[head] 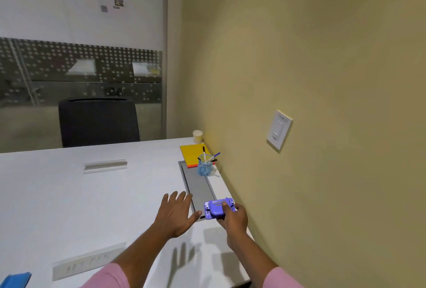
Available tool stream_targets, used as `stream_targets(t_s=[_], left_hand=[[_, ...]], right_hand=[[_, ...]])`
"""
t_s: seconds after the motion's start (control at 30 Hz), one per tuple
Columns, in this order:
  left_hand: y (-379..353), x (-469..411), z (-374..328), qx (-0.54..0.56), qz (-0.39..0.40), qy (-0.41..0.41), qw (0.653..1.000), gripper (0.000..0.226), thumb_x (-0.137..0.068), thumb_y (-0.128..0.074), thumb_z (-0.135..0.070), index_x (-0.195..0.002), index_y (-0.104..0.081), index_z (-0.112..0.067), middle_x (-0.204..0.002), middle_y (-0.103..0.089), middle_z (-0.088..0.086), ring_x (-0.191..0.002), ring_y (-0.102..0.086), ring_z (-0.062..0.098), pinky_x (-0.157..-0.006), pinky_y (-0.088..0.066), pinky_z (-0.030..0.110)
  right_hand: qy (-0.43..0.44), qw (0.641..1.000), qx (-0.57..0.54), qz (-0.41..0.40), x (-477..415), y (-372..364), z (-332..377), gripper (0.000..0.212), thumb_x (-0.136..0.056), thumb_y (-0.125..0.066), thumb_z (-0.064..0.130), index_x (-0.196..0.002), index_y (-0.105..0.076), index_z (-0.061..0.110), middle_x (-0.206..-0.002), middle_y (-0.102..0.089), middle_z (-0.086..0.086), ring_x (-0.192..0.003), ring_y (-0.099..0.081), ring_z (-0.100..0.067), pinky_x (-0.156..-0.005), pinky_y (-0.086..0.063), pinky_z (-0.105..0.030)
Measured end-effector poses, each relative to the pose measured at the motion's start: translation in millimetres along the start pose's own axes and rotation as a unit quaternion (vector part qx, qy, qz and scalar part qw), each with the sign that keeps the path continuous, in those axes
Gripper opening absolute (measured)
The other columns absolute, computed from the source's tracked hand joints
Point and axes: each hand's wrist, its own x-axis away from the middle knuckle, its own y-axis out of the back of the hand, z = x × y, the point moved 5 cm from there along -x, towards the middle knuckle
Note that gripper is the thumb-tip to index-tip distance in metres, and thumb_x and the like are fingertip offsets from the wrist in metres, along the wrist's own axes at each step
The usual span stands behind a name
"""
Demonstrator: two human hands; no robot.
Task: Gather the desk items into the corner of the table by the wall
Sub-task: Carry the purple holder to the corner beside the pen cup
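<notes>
My right hand (232,219) grips a purple hole punch (217,208) and holds it just above the white table (69,195), near the wall. My left hand (176,214) hovers beside it with fingers spread and nothing in it. Farther along the wall stand a blue pen cup (204,167) holding several pens, a yellow notebook (192,152) lying flat, and a paper cup (197,136) in the far corner.
A grey cable-tray lid (198,186) is set into the table between my hands and the pen cup. A clear name stand (105,165) and a second one (85,264) sit on the table. A blue object (15,279) shows at the lower left. A black chair (99,121) stands behind the table.
</notes>
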Motion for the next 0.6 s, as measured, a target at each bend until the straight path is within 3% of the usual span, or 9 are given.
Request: stream_targets(t_s=[0.07,0.27,0.4,0.6], left_hand=[[-13,-27,7,0.001,0.011,0.017,1.000,0.117,-0.057,0.025,-0.079,-0.147,-0.023,-0.021,-0.155,-0.026,0.005,-0.142,-0.018,0.030,-0.114,-0.013,0.049],[-60,-107,26,-0.006,0.044,0.062,0.997,0.111,-0.062,0.020,-0.079,-0.150,-0.015,-0.020,-0.159,-0.015,0.007,-0.144,-0.009,0.034,-0.115,-0.010,0.051],[-95,-150,39,-0.018,0.080,0.097,0.992,0.093,-0.076,-0.001,-0.074,-0.150,-0.015,-0.019,-0.159,-0.014,0.009,-0.144,-0.011,0.036,-0.114,-0.012,0.052],[-138,-192,46,-0.009,0.109,0.128,0.986,0.076,-0.085,-0.027,-0.058,-0.149,-0.018,-0.018,-0.158,-0.017,0.009,-0.143,-0.017,0.035,-0.114,-0.013,0.052]], right_hand=[[-0.011,1.000,0.006,0.002,-37,-16,-2,0.035,-0.089,-0.065,0.012,-0.121,-0.050,0.008,-0.112,-0.062,-0.014,-0.096,-0.067,-0.032,-0.061,-0.058,-0.031],[-0.052,0.998,0.008,0.017,-155,-56,-19,0.014,-0.091,-0.061,0.005,-0.100,-0.051,0.007,-0.100,-0.059,-0.016,-0.091,-0.064,-0.034,-0.063,-0.058,-0.035],[-0.063,0.995,0.070,0.018,-232,-77,-45,0.013,-0.088,-0.064,0.009,-0.094,-0.054,0.012,-0.097,-0.064,-0.013,-0.085,-0.066,-0.031,-0.081,-0.057,-0.050],[-0.047,0.982,0.180,0.015,-311,-105,-68,0.014,-0.083,-0.067,0.017,-0.085,-0.054,0.021,-0.088,-0.062,-0.006,-0.085,-0.066,-0.034,-0.080,-0.056,-0.051]])
